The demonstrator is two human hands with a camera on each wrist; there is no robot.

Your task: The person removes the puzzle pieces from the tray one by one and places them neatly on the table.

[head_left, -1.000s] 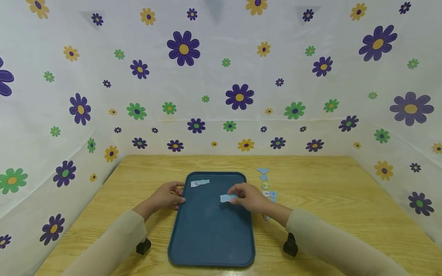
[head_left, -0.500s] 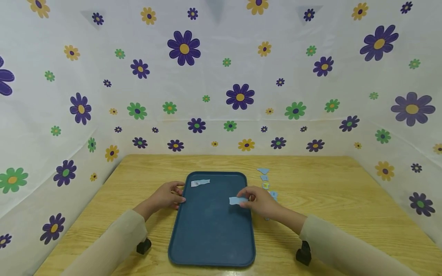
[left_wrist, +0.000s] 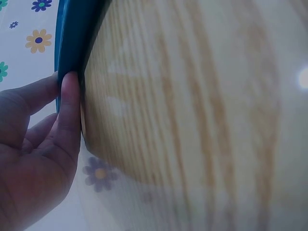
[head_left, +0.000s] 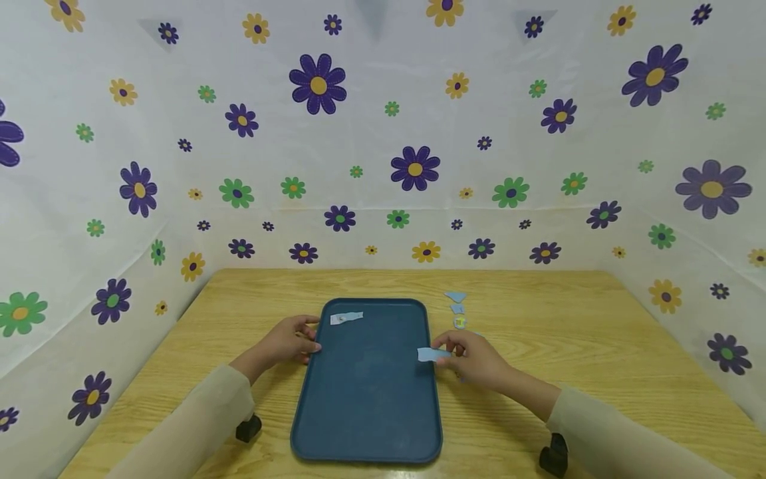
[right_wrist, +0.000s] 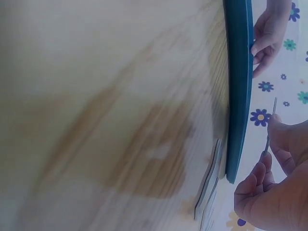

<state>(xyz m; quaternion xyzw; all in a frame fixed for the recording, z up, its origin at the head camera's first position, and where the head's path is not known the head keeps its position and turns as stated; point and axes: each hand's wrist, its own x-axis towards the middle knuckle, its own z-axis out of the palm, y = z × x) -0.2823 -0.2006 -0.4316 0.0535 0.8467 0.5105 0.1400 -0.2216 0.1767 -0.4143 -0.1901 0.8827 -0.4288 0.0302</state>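
Observation:
My right hand (head_left: 475, 359) pinches a thin, flat light-blue piece, like a jigsaw piece (head_left: 426, 354), between thumb and fingers, over the right rim of the dark blue tray (head_left: 368, 406). In the right wrist view this piece (right_wrist: 275, 105) appears edge-on, raised off the tray. At the tray's left rim, my left hand (head_left: 287, 341) holds the edge; the left wrist view has its thumb and a finger on the tray wall (left_wrist: 79, 33). A pale strip-shaped piece (head_left: 347, 318) lies inside the tray's far left corner.
Right of the tray, small light-blue pieces (head_left: 457, 297) lie in a rough column on the wooden table (head_left: 538, 313), one with a yellow mark (head_left: 459, 322). My right hand covers some of them. A flower-patterned sheet (head_left: 371, 133) encloses the table's back and sides.
My right hand has carried the light-blue piece rightward and slightly nearer, from above the tray's middle to its right rim. The left hand, tray and strip in the corner stay put.

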